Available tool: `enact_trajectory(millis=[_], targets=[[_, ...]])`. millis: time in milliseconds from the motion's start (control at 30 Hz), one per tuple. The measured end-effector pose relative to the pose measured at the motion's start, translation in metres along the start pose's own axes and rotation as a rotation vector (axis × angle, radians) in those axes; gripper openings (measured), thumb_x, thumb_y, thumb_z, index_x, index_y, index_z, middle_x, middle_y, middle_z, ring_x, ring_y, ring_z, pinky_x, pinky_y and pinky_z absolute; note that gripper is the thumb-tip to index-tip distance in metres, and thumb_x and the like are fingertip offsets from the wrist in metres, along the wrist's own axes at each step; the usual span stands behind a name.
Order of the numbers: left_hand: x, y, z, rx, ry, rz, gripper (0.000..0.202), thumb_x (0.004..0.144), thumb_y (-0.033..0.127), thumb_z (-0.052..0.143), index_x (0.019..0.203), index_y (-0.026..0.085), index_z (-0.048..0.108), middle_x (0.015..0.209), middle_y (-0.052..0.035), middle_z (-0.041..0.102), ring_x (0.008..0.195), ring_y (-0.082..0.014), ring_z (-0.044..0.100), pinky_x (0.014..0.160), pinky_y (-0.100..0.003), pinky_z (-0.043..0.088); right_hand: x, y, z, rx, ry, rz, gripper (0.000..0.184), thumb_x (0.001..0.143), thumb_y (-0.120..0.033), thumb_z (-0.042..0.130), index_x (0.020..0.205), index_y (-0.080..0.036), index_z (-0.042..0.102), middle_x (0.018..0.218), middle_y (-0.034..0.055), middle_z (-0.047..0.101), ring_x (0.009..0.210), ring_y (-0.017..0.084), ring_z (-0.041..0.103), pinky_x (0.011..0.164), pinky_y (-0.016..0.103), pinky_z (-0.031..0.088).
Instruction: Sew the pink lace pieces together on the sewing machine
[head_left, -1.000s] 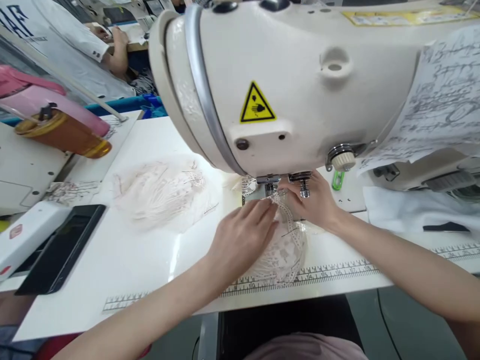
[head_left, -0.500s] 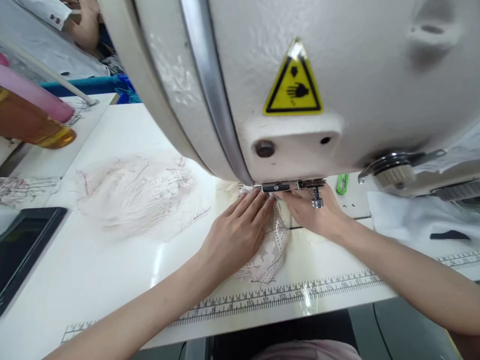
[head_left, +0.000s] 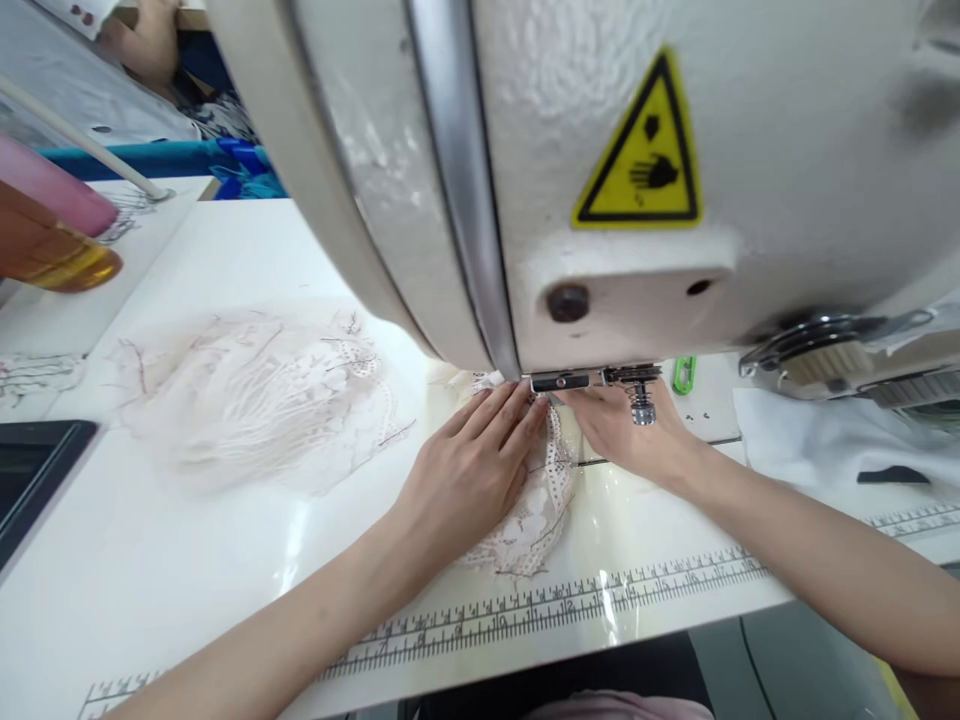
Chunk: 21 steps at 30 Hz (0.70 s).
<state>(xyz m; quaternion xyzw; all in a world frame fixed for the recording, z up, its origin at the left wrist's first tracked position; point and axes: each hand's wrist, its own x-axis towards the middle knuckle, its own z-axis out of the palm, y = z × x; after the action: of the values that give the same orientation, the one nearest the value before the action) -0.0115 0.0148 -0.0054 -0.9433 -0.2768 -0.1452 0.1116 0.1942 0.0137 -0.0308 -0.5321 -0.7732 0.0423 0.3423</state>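
Note:
A strip of pale lace fabric (head_left: 534,515) runs under the head of a white sewing machine (head_left: 615,120). My left hand (head_left: 472,460) lies flat on the lace, its fingers stretched toward the needle area. On the other side, my right hand (head_left: 630,425) rests beside the lace close to the needle area. The machine's parts hide its fingertips, so I cannot tell what they hold. The needle and presser foot are mostly hidden too.
More pale lace pieces (head_left: 255,400) lie to the left. A black phone-like device (head_left: 41,470), an amber bottle (head_left: 52,245) and a pink bottle (head_left: 60,185) are farther left. To the right are a green clip-like tool (head_left: 683,374) and white cloth (head_left: 817,430). A printed ruler (head_left: 510,620) follows the front edge.
The camera view has shifted slightly, with the machine head appearing larger and farther right. Both hands stay at nearly the same place by the needle area, and the lace there has barely moved.

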Motion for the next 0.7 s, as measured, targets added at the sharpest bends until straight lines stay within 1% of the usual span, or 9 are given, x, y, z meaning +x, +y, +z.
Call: enact_trajectory(millis=[100, 167, 267, 367, 500, 567, 633, 700], targets=[[-0.001, 0.0, 0.0, -0.002, -0.009, 0.0, 0.041, 0.095, 0.022, 0.04, 0.13, 0.004, 0.052, 0.132, -0.0173, 0.055, 0.121, -0.0292, 0.054, 0.099, -0.045, 0.05, 0.001, 0.0, -0.003, -0.022, -0.025, -0.116, 0.03, 0.098, -0.033, 0.038, 0.112, -0.025, 0.063, 0.086, 0.006, 0.07, 0.085, 0.023, 0.064, 0.068, 0.038, 0.049], [-0.001, 0.0, 0.0, -0.007, -0.009, 0.004, 0.042, 0.095, 0.021, 0.04, 0.13, 0.003, 0.052, 0.132, -0.018, 0.054, 0.122, -0.0296, 0.054, 0.099, -0.045, 0.05, 0.0, 0.002, -0.004, -0.076, -0.049, -0.194, 0.031, 0.097, -0.027, 0.037, 0.117, -0.027, 0.061, 0.081, 0.0049, 0.069, 0.082, 0.021, 0.064, 0.07, 0.037, 0.048], [0.0, -0.001, 0.001, -0.005, -0.004, 0.003, 0.042, 0.094, 0.021, 0.04, 0.131, 0.003, 0.051, 0.133, -0.0189, 0.053, 0.124, -0.0303, 0.052, 0.099, -0.046, 0.05, 0.0, 0.003, -0.005, -0.167, -0.074, -0.215, 0.034, 0.095, -0.018, 0.037, 0.118, -0.025, 0.061, 0.073, 0.004, 0.067, 0.078, 0.02, 0.062, 0.074, 0.039, 0.046], [0.0, -0.002, 0.001, -0.007, -0.005, 0.006, 0.043, 0.094, 0.021, 0.04, 0.132, 0.002, 0.05, 0.133, -0.0191, 0.054, 0.125, -0.0301, 0.05, 0.1, -0.046, 0.05, 0.004, 0.0, -0.01, -0.208, -0.102, -0.198, 0.034, 0.092, -0.013, 0.038, 0.11, -0.024, 0.065, 0.072, 0.0037, 0.067, 0.077, 0.02, 0.062, 0.074, 0.039, 0.044], [0.0, -0.003, 0.001, -0.008, -0.015, 0.003, 0.044, 0.095, 0.022, 0.04, 0.134, 0.003, 0.048, 0.132, -0.019, 0.055, 0.126, -0.0295, 0.05, 0.1, -0.045, 0.05, 0.011, -0.003, -0.015, -0.253, -0.178, -0.142, 0.025, 0.091, -0.018, 0.044, 0.088, -0.02, 0.068, 0.082, 0.0051, 0.07, 0.083, 0.021, 0.063, 0.075, 0.038, 0.043], [0.0, -0.003, 0.001, -0.004, -0.012, 0.0, 0.044, 0.095, 0.022, 0.04, 0.134, 0.003, 0.048, 0.132, -0.0189, 0.055, 0.125, -0.0296, 0.05, 0.099, -0.045, 0.05, 0.011, -0.002, -0.015, -0.248, -0.148, -0.172, 0.022, 0.09, -0.016, 0.046, 0.085, -0.021, 0.067, 0.079, 0.0028, 0.071, 0.082, 0.019, 0.063, 0.076, 0.037, 0.042], [0.0, -0.003, 0.001, 0.002, -0.006, -0.002, 0.043, 0.094, 0.021, 0.04, 0.133, 0.003, 0.049, 0.131, -0.0185, 0.056, 0.124, -0.0294, 0.052, 0.099, -0.044, 0.05, 0.009, -0.002, -0.012, -0.258, -0.05, -0.232, 0.024, 0.088, -0.012, 0.045, 0.088, -0.023, 0.066, 0.076, -0.0004, 0.07, 0.079, 0.017, 0.062, 0.075, 0.035, 0.041], [0.002, -0.003, -0.001, 0.006, 0.006, 0.001, 0.041, 0.094, 0.02, 0.042, 0.131, 0.004, 0.051, 0.13, -0.0176, 0.057, 0.123, -0.0289, 0.053, 0.099, -0.044, 0.049, 0.006, -0.003, -0.011, -0.288, 0.041, -0.324, 0.028, 0.086, -0.007, 0.043, 0.089, -0.023, 0.065, 0.079, -0.0025, 0.07, 0.076, 0.014, 0.06, 0.074, 0.032, 0.039]])
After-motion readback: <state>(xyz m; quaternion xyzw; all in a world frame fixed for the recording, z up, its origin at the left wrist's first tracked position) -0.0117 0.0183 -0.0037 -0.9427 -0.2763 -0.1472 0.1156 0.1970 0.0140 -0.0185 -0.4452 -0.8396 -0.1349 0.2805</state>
